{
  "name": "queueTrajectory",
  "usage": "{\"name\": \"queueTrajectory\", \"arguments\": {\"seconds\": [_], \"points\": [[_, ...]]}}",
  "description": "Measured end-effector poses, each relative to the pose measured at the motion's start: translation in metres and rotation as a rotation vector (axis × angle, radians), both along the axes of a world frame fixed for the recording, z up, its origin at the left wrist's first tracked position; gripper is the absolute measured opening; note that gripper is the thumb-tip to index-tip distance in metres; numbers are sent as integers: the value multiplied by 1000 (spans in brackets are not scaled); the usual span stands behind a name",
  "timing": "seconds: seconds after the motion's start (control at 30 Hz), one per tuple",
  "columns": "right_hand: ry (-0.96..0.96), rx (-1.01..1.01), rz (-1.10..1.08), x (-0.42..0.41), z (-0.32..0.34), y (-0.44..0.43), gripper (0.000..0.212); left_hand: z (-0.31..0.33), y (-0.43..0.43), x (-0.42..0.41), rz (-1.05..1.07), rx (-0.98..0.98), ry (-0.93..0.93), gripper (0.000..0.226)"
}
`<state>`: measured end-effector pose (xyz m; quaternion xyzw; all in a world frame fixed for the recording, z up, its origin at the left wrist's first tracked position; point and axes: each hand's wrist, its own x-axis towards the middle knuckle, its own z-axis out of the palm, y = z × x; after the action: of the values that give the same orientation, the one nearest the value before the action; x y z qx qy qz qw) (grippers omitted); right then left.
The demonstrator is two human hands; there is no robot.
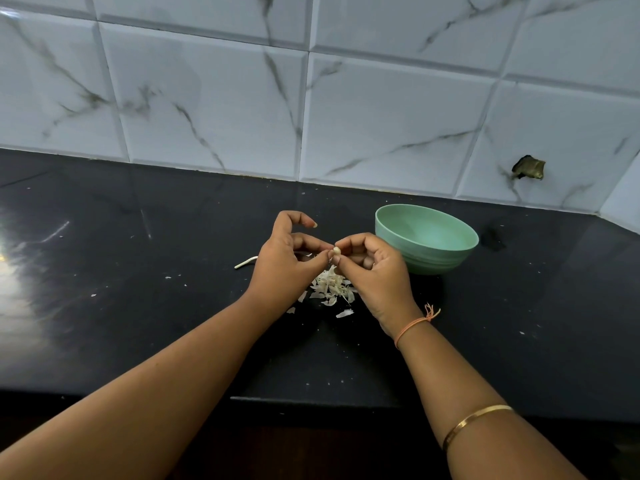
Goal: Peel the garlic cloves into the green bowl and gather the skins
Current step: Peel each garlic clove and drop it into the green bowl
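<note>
Cream-white and small, the garlic clove (336,251) is caught between the two hands, held above the counter. The right hand (375,271) pinches it between thumb and forefinger, the other fingers curled into the palm. The left hand (285,261) meets it from 9 o'clock, thumb and a lower finger nipping at the clove's edge or at a flake of skin; which one is too small to tell. The left forefinger arches up, away from the pinch.

Directly at 6 o'clock under the clove lies the loose heap of white papery skins (332,287), with a few stray flakes scattered round it. At 2 o'clock from the hands, just beside the right knuckles, stands the round pale-green plastic bowl (433,263); no cloves show in the part of its inside that can be seen. At 9 o'clock from the left hand lies a thin white stalk piece (246,262) on the black polished stone counter (138,306), which is speckled with crumbs.

Peeling looks to be the step in hand, with the gathering not yet begun. The next move probably calls for stripping off the last skin, letting it fall onto the heap, then carrying the bare clove towards 2 o'clock and dropping it into the bowl.
</note>
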<state>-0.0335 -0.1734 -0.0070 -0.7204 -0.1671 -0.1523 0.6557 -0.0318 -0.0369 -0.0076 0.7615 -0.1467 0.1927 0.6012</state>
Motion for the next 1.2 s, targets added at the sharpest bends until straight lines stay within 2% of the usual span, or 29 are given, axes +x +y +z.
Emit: {"name": "queueTrajectory", "arguments": {"seconds": [0.63, 0.83, 1.2], "points": [[49, 113, 14, 0, 2, 2, 21, -3, 0, 3, 130, 92, 17, 36], [42, 211, -45, 0, 6, -1, 23, -2, 2, 4, 196, 48, 44, 33], [72, 169, -67, -2, 7, -1, 19, -2, 0, 5, 116, 50, 8, 41]]}}
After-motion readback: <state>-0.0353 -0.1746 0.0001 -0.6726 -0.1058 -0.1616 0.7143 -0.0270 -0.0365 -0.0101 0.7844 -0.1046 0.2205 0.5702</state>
